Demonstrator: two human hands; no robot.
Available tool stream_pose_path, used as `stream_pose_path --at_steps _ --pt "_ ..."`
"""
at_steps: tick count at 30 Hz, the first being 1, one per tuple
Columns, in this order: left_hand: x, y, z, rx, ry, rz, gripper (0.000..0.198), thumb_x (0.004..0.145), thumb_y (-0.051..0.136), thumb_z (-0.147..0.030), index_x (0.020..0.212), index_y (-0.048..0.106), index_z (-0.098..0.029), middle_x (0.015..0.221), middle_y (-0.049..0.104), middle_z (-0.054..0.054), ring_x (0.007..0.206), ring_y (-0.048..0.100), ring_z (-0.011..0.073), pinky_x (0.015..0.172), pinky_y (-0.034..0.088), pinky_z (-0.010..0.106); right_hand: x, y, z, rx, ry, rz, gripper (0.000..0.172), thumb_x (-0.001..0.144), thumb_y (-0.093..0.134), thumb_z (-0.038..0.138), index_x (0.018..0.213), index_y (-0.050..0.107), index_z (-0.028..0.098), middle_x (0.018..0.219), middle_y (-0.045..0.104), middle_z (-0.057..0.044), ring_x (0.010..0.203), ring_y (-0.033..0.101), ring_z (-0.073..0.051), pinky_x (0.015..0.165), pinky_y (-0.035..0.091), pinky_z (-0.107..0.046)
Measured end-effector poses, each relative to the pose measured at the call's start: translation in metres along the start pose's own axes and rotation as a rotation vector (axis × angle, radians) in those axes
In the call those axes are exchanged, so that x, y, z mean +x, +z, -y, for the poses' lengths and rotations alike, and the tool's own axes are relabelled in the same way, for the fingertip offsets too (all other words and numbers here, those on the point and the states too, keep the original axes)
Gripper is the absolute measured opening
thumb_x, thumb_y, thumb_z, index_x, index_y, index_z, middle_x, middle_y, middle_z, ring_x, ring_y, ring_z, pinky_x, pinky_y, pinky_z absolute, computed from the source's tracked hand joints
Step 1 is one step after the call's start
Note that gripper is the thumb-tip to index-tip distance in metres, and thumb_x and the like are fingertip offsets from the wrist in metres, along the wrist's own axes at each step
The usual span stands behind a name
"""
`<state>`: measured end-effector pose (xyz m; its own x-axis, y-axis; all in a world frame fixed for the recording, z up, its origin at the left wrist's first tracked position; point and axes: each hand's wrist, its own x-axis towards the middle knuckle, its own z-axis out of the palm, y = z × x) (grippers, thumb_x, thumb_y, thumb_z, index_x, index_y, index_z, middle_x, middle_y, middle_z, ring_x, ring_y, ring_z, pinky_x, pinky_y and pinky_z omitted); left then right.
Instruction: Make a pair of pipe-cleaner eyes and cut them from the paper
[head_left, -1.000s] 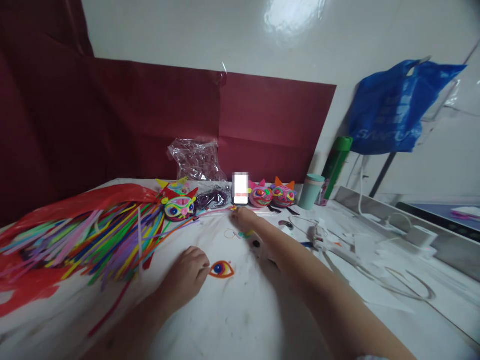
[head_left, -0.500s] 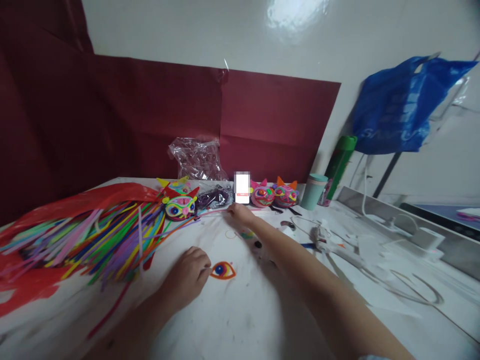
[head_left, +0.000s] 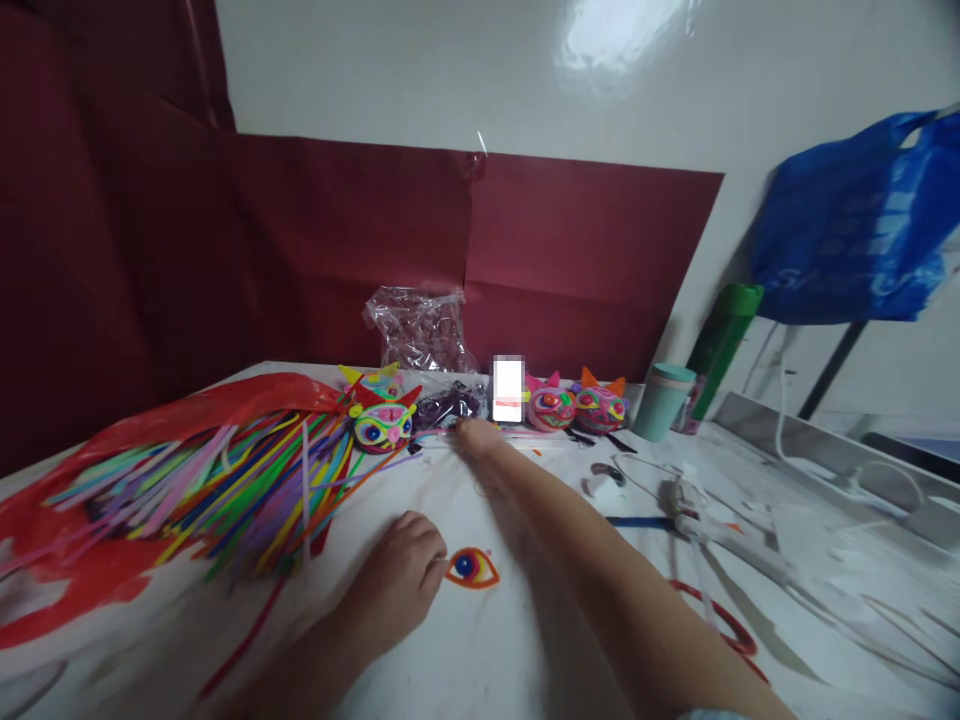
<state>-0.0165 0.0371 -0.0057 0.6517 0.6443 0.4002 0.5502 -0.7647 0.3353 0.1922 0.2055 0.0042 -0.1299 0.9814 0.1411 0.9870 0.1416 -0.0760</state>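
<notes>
My left hand [head_left: 409,560] rests on the white table with its fingers pinched together, their tips at the left corner of a flat eye-shaped piece [head_left: 474,568]. That piece has an orange rim, yellow and red bands and a blue centre. Whatever sits in the pinch is too small to name. Stretched to the back of the table, my right hand [head_left: 478,437] has its fingers drawn together beside a dark plastic bag [head_left: 450,404] and some thin strips. Its fingertips are small and partly hidden, so what they hold cannot be made out.
Colourful strips [head_left: 247,490] lie on red plastic [head_left: 217,400] at left, beside a horned, decorated head [head_left: 382,425]. A phone [head_left: 508,390], two more heads [head_left: 553,405], a mint cup [head_left: 664,402] and a green can [head_left: 724,345] line the back. Cables and a power strip [head_left: 694,505] lie right.
The view has shifted, so most things appear farther right and slightly lower. My right hand has moved left from below the phone toward the dark bag. My left hand remains beside the eye piece.
</notes>
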Motion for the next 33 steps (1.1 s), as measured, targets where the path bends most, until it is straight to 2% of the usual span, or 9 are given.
stream_pose_path --at_steps 5,9,13,16,20,23,26,30,33 --pt "0.000 -0.002 0.000 -0.011 -0.014 -0.002 0.016 0.083 0.049 -0.011 0.073 0.058 -0.019 0.082 0.062 0.005 0.087 0.054 0.0210 0.078 0.045 0.035 -0.001 -0.010 -0.022 0.037 -0.031 -0.008 0.030 0.091 0.054 0.031 0.117 0.055 0.016 0.117 0.057 -0.008 0.098 0.060 -0.020 0.082 0.051 -0.040" --pt "0.000 -0.002 -0.003 -0.007 0.001 0.011 0.018 0.085 0.047 -0.013 0.072 0.058 -0.019 0.081 0.061 0.005 0.087 0.054 0.0212 0.079 0.045 0.035 -0.012 -0.018 -0.041 0.055 -0.098 0.053 0.029 0.091 0.054 0.032 0.116 0.056 0.016 0.116 0.058 -0.007 0.097 0.060 -0.021 0.082 0.051 -0.040" --pt "-0.001 -0.001 -0.003 0.001 0.019 0.023 0.018 0.085 0.046 -0.012 0.073 0.058 -0.018 0.081 0.061 0.005 0.087 0.054 0.0209 0.079 0.044 0.035 -0.029 -0.016 -0.040 0.063 -0.193 0.147 0.029 0.091 0.054 0.031 0.115 0.056 0.015 0.115 0.059 -0.008 0.096 0.060 -0.020 0.081 0.052 -0.040" --pt "0.000 -0.002 -0.002 0.011 0.016 0.019 0.018 0.086 0.046 -0.013 0.073 0.057 -0.018 0.081 0.061 0.005 0.086 0.054 0.0207 0.079 0.044 0.035 -0.037 -0.016 -0.038 0.038 -0.203 0.192 0.029 0.091 0.055 0.031 0.115 0.056 0.015 0.115 0.059 -0.008 0.096 0.060 -0.020 0.080 0.052 -0.039" --pt "0.002 -0.003 -0.003 0.015 0.012 0.010 0.019 0.085 0.045 -0.012 0.071 0.057 -0.018 0.081 0.061 0.005 0.087 0.054 0.0208 0.079 0.044 0.035 -0.034 -0.023 -0.037 0.002 -0.159 0.144 0.029 0.091 0.054 0.031 0.115 0.056 0.016 0.115 0.058 -0.008 0.096 0.060 -0.020 0.081 0.052 -0.039" --pt "0.002 -0.002 -0.003 0.015 0.011 0.002 0.019 0.085 0.046 -0.012 0.071 0.057 -0.018 0.079 0.061 0.005 0.086 0.054 0.0205 0.078 0.044 0.034 -0.024 -0.023 -0.026 -0.002 -0.163 0.074 0.029 0.091 0.054 0.031 0.116 0.056 0.016 0.117 0.058 -0.008 0.098 0.059 -0.020 0.082 0.051 -0.040" --pt "0.001 0.000 -0.002 0.010 0.008 -0.011 0.018 0.084 0.047 -0.011 0.071 0.057 -0.019 0.080 0.061 0.004 0.086 0.054 0.0202 0.078 0.044 0.034 -0.006 -0.018 -0.003 -0.006 -0.144 0.028 0.030 0.091 0.054 0.031 0.117 0.055 0.016 0.117 0.057 -0.008 0.099 0.059 -0.021 0.083 0.051 -0.041" --pt "0.000 0.001 0.002 0.008 0.009 -0.032 0.017 0.083 0.047 -0.010 0.072 0.056 -0.019 0.080 0.061 0.004 0.085 0.054 0.0199 0.077 0.045 0.034 0.018 -0.009 0.031 -0.005 -0.040 0.007 0.030 0.091 0.055 0.031 0.117 0.055 0.016 0.117 0.057 -0.008 0.098 0.059 -0.020 0.082 0.051 -0.040" --pt "0.000 0.002 0.006 0.015 0.006 -0.034 0.018 0.083 0.046 -0.008 0.072 0.055 -0.019 0.080 0.060 0.004 0.084 0.054 0.0201 0.076 0.045 0.035 0.027 -0.007 0.042 0.021 -0.015 0.010 0.030 0.091 0.055 0.031 0.117 0.055 0.016 0.117 0.057 -0.008 0.098 0.060 -0.020 0.082 0.051 -0.040"
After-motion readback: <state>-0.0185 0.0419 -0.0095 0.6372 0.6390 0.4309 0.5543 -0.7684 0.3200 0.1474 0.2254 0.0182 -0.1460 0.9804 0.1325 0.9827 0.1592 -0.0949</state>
